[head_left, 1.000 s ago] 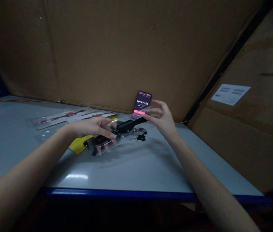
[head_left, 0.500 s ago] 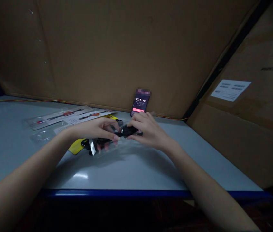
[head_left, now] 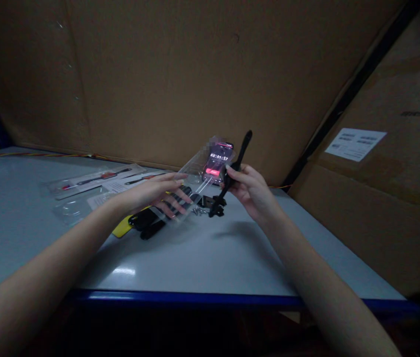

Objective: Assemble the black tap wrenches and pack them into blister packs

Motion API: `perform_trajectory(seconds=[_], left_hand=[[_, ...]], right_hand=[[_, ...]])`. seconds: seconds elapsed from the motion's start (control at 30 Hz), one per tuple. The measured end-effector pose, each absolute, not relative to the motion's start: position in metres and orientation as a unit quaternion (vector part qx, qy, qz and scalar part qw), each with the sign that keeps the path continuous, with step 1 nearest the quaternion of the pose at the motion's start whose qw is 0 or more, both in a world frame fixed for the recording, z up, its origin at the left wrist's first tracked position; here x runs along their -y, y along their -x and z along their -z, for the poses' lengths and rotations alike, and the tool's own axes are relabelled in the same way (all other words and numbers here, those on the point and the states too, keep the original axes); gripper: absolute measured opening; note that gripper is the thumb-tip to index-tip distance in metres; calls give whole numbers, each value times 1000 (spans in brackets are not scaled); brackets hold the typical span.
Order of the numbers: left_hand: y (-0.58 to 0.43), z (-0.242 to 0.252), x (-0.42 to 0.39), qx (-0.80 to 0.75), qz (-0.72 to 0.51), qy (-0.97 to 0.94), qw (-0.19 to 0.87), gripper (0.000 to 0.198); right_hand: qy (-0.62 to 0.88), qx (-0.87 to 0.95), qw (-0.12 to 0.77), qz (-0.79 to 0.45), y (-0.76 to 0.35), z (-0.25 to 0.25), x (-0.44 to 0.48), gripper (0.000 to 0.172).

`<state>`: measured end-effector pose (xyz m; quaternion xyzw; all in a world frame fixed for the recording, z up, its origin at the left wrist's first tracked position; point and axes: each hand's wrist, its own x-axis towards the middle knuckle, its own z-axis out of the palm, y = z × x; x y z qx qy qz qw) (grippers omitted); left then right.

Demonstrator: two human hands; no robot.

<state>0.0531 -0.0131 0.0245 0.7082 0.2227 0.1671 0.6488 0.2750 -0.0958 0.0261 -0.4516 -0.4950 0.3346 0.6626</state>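
The right hand (head_left: 250, 192) grasps a long, thin black plastic piece (head_left: 236, 161), its fingers curled around the lower half so that it stands tilted upward, with the narrow tip pointing above the hand. The left hand (head_left: 153, 194) is partly open, its fingers spread and holding the lower end of a clear plastic pack (head_left: 198, 174), which slants up and away toward the phone (head_left: 218, 162). The fingers (head_left: 176, 204) show through the plastic, so the grip looks light. The phone leans upright against a cardboard wall (head_left: 150, 74), and behind the plastic its screen reads 00:01:57 above a pink button; the top of the phone is blurred out. On the white table (head_left: 27, 223) with its blue edge (head_left: 195, 297), two black parts (head_left: 146, 223) lie beside a yellow card (head_left: 123, 228). Just right of them are a black clip (head_left: 215, 206) and a few small metal screws (head_left: 197, 210). Farther back lie a sealed pack with a red-and-black tool (head_left: 98, 178) and a printed paper (head_left: 108, 200). A white label (head_left: 354, 145) sits on a carton at the right (head_left: 381, 223), but its small print is too dim to read, as are the large printed letters (head_left: 418, 113) above it. A thin red-and-yellow wire (head_left: 35, 155) runs along the wall's foot.
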Motion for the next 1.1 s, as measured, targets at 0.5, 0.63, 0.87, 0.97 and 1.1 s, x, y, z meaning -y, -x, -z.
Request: perform_trajectory(seconds=[0.5, 0.63, 0.87, 0.97, 1.1], left_hand=[[-68, -14, 31, -188, -142, -711, 662, 51], [-74, -10, 35, -188, -155, -747, 618, 72], [-75, -12, 35, -211, -188, -714, 641, 65], [-74, -15, 37, -202, -195, -701, 656, 62], [-73, -16, 36, -175, -195, -684, 681, 64]], right_hand=[[503, 497, 636, -308, -244, -2, 88, 46], [552, 523, 592, -267, -245, 1, 88, 48], [566, 544, 559, -266, -253, -10, 91, 48], [557, 560, 541, -290, -259, -16, 92, 43], [575, 544, 585, -179, -270, -15, 88, 57]])
